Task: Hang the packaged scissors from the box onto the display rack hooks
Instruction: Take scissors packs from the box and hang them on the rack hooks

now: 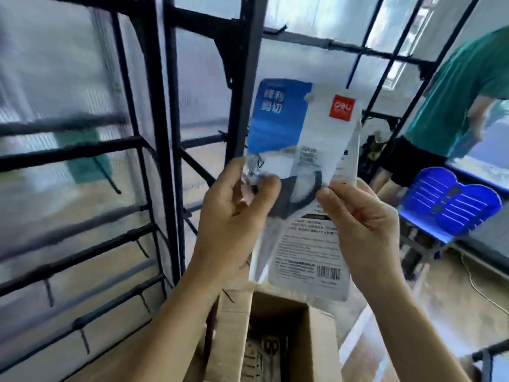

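Two packaged scissors are held up in front of the black display rack. My left hand pinches the front-facing pack with the blue card by its clear lower part. My right hand pinches the back-facing white pack, which shows a red logo, print and a barcode and overlaps the blue one. Dark scissor handles show between my thumbs. Below stands the open cardboard box with more packs inside. A rack hook juts out above the packs.
Horizontal rack bars with small hooks fill the left. A person in a green shirt and black shorts stands at the right behind the rack. A blue plastic basket sits on a frame to the right.
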A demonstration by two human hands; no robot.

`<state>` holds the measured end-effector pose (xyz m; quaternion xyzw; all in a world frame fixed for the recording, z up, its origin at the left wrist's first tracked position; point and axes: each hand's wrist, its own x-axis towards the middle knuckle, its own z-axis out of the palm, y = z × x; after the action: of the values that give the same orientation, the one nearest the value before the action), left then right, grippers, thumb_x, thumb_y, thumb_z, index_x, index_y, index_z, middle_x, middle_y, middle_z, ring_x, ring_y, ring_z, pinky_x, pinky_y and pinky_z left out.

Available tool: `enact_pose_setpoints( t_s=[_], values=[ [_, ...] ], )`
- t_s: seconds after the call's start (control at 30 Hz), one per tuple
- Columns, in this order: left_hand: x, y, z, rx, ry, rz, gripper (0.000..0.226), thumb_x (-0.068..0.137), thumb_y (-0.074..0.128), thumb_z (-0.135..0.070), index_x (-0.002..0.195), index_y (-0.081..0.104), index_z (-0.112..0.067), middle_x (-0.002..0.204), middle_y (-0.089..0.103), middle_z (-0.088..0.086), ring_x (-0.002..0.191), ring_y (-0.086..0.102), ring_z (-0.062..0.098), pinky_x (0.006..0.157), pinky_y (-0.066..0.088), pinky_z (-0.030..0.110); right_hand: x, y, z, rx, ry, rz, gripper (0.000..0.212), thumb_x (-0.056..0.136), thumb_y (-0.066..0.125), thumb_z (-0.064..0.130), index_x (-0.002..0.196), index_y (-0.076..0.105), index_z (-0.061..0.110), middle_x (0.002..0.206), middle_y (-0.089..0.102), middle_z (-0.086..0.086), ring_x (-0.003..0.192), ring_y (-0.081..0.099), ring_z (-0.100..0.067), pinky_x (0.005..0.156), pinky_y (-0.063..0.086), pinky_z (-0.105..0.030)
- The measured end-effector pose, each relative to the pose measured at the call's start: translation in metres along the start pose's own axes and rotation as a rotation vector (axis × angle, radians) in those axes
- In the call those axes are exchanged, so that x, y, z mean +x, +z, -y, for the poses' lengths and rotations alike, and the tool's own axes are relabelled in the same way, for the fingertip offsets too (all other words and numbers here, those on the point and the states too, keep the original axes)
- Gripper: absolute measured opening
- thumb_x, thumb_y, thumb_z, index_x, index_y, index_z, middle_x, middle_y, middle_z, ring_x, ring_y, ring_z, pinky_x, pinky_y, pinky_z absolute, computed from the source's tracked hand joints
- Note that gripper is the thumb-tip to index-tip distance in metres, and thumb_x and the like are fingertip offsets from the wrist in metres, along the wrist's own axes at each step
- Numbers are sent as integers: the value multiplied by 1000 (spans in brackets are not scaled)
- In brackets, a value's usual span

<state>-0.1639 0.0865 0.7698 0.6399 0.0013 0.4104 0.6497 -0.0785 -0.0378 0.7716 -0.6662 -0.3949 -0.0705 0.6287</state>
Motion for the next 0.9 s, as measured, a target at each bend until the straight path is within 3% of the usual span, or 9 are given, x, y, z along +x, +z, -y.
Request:
enact_pose_setpoints(
  t_s=[0.17, 0.33, 0.4, 0.5, 0.6, 0.73, 0.8, 0.83, 0.9],
  values=[
    [-11, -58, -40, 75, 191, -100, 34, 87, 57, -7, 114, 49, -25, 101, 65, -23, 98, 61, -3, 80, 47, 11, -6, 64, 33, 102, -53, 110, 23, 77, 63, 25, 74, 71, 46, 81, 62, 17, 76, 61, 0, 65, 46, -8],
    [-33, -131, -76, 172, 276, -218, 55, 87, 54, 3, 128, 25, -20, 107, 63, -6, 93, 63, -1, 77, 48, 12, -21, 143, 63, 182, -27, 207, 9, 74, 64, 42, 77, 72, 41, 84, 60, 0, 77, 62, -16, 67, 54, -31],
    [-44, -160, -92, 264, 312, -256, 54, 88, 54, -1, 127, 29, -29, 108, 59, -9, 88, 61, 1, 74, 46, 11, -28, 172, 77, 238, -14, 258, 15, 73, 61, 45, 79, 73, 39, 86, 61, -2, 79, 63, -16, 69, 54, -31],
    [-62, -200, -114, 415, 269, -308, 34, 88, 53, -14, 114, 50, -36, 90, 56, -26, 71, 53, 0, 66, 42, 9, -41, 214, 99, 271, -27, 302, 7, 77, 65, 38, 76, 72, 39, 83, 60, -8, 75, 59, -16, 67, 50, -27],
    [-80, -234, -135, 446, 245, -378, 24, 87, 54, -14, 106, 56, -30, 105, 61, -17, 83, 57, -5, 71, 43, 8, -55, 250, 120, 316, -10, 351, 5, 77, 67, 34, 74, 71, 34, 81, 60, -4, 74, 59, -8, 66, 49, -19],
    [-104, -275, -161, 441, 237, -478, 21, 90, 54, -4, 102, 60, -21, 87, 61, -5, 67, 56, -8, 63, 40, 4, -75, 294, 148, 337, -39, 430, 9, 77, 62, 35, 78, 69, 30, 83, 61, -2, 75, 58, -2, 67, 48, -14],
    [-115, -292, -171, 462, 241, -531, 20, 89, 54, -2, 100, 61, -17, 75, 55, 8, 58, 51, 4, 59, 37, 1, -85, 314, 160, 356, -52, 456, 9, 77, 59, 32, 78, 68, 30, 81, 60, -5, 74, 58, -3, 66, 47, -13],
    [-120, -301, -177, 473, 244, -554, 21, 89, 55, -1, 100, 61, -17, 76, 55, 13, 62, 48, 13, 57, 35, 0, -89, 324, 165, 363, -53, 474, 11, 76, 58, 33, 78, 69, 30, 82, 61, -7, 76, 59, -8, 68, 49, -17],
    [-128, -317, -186, 506, 258, -605, 22, 88, 57, -2, 99, 63, -20, 82, 61, 20, 67, 48, 18, 56, 35, 0, -97, 341, 173, 384, -45, 511, 15, 75, 58, 36, 80, 70, 29, 85, 62, -7, 83, 60, -16, 72, 51, -21]
  ],
)
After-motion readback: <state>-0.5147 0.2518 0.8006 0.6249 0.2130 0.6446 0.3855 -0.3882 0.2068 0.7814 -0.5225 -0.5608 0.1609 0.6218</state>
